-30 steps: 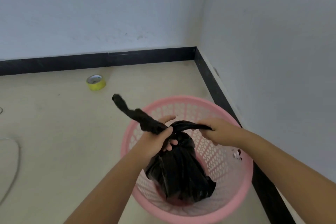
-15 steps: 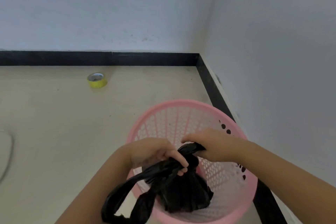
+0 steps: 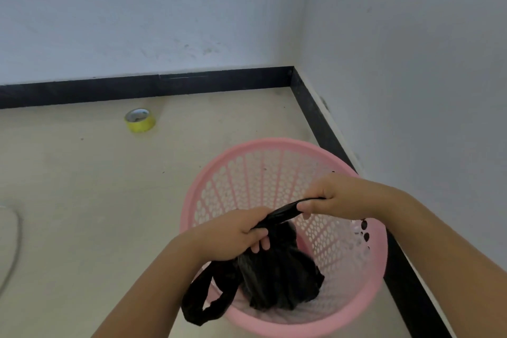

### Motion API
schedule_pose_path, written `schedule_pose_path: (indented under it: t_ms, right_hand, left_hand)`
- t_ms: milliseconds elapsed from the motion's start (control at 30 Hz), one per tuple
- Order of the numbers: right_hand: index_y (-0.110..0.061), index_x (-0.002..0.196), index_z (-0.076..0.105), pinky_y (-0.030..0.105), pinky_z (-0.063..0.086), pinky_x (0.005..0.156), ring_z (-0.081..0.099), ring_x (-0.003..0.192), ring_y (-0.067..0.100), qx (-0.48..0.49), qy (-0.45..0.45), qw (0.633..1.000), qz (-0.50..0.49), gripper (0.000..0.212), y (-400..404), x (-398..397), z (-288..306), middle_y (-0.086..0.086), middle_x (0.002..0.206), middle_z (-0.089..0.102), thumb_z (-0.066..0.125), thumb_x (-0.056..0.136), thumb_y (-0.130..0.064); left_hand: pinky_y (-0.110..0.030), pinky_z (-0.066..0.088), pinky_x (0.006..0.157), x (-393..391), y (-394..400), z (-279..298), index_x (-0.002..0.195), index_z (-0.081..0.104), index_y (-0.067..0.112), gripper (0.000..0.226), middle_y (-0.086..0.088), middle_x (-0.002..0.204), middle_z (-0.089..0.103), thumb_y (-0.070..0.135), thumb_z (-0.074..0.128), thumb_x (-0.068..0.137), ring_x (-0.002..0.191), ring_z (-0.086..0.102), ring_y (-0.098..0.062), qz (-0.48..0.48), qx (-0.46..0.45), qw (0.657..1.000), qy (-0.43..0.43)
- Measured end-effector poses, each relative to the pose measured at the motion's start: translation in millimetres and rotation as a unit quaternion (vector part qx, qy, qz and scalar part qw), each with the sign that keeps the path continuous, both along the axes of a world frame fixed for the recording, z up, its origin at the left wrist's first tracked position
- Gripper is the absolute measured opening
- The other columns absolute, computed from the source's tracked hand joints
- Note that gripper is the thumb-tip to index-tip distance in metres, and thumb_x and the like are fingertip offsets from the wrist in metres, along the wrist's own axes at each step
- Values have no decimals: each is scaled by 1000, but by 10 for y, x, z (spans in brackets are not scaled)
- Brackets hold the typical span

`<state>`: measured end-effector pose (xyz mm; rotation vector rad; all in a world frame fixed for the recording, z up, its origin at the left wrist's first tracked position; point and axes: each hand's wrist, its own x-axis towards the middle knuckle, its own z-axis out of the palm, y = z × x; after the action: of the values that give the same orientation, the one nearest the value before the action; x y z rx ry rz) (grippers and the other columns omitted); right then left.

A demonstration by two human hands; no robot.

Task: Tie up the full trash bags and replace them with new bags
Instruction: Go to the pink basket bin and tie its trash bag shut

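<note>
Inside pink perforated basket (image 3: 274, 145), floor corner: black trash bag (image 3: 277, 280), contents hidden. Left hand (image 3: 233, 236) fingers curled round one twisted handle; its loop hangs over the near rim. Right hand (image 3: 334, 197) pinches the other handle, end concealed in the fist. Yellow tape roll (image 3: 140, 119) well apart. Basket's near edge cut off.

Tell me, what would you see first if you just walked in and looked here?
First, the big pink basket in the corner of the room, with a black bag inside it. Right above it, the left hand and the right hand each grip a twisted end of the bag, pulled tight between them. Farther back on the floor, near the wall, lies a yellow tape roll.
</note>
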<state>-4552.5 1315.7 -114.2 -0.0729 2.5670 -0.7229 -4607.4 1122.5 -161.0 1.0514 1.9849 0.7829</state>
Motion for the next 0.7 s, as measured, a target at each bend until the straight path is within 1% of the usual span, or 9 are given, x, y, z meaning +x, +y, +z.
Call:
schedule_pose_path:
  t_ms: [67, 133, 200, 267, 400, 500, 567, 667, 700]
  right_hand:
    - [-19, 84, 69, 18, 32, 52, 36, 51, 12, 4, 0, 1000, -1, 30, 13, 22, 79, -6, 54, 41, 44, 93, -32]
    - [-29, 63, 58, 24, 30, 54, 35, 52, 14, -3, 10, 1000, 4, 33, -4, 49, 141, -3, 54, 39, 45, 93, -32]
    - [-24, 51, 40, 24, 27, 52, 29, 48, 12, 0, 33, 999, 10, 43, -36, 72, 174, -3, 52, 34, 44, 93, -32]
    - [-17, 51, 34, 22, 25, 50, 25, 45, 10, 5, 69, 998, 8, 46, -89, 119, 194, -3, 51, 30, 41, 93, -36]
    - [-4, 66, 60, 22, 27, 51, 32, 46, 12, -8, 117, 992, -36, 59, -145, 218, 126, 2, 50, 35, 27, 91, -46]
    - [-21, 62, 62, 18, 32, 54, 45, 50, 10, -26, 92, 995, -13, 43, -166, 253, 19, 2, 54, 52, 37, 93, -38]
    - [-31, 57, 53, 16, 31, 51, 43, 45, 3, -42, 49, 998, 19, 38, -192, 253, -40, -8, 46, 50, 41, 93, -36]
    - [-22, 73, 65, 12, 34, 51, 48, 46, -4, -47, -4, 998, 53, 33, -201, 238, -95, -28, 45, 53, 42, 94, -33]
    - [-15, 80, 68, 12, 35, 52, 48, 47, -3, -39, -6, 997, 59, 34, -188, 238, -113, -25, 47, 54, 42, 94, -33]
  left_hand:
    - [-2, 38, 66, -15, -26, 59, 104, 43, 31, 26, 17, 81, 56, 7, 35, 96, 63, 52, 12, -11, 0, 999, -33]
    - [-2, 39, 68, -34, -68, 101, 108, 45, 28, 29, 15, 86, 58, 4, 34, 96, 65, 54, 12, -23, -2, 994, -103]
    - [-4, 41, 68, -40, -104, 118, 113, 47, 21, 27, 14, 85, 63, 5, 38, 93, 65, 56, 10, -13, 12, 985, -171]
    - [-8, 42, 62, -53, -132, 107, 110, 51, 22, 31, 13, 79, 70, 10, 41, 83, 63, 55, 6, 30, 58, 974, -219]
    - [-8, 38, 49, -28, -132, 106, 105, 56, 24, 36, 10, 74, 73, 3, 47, 78, 55, 52, 3, 131, 177, 936, -273]
    - [-8, 42, 43, 51, -75, 176, 100, 59, 11, 37, 6, 51, 67, -18, 46, 82, 40, 55, 2, 218, 254, 892, -305]
    - [-10, 45, 42, 79, -34, 188, 83, 68, 10, 33, 4, 55, 70, -19, 54, 76, 38, 57, -2, 271, 281, 869, -305]
    - [-13, 48, 49, 89, -1, 126, 63, 74, 22, 23, 7, 65, 72, -1, 72, 67, 49, 59, -4, 296, 282, 879, -247]
    - [-14, 48, 51, 92, 6, 112, 59, 74, 23, 22, 5, 63, 70, 3, 74, 65, 51, 59, -5, 300, 271, 886, -227]
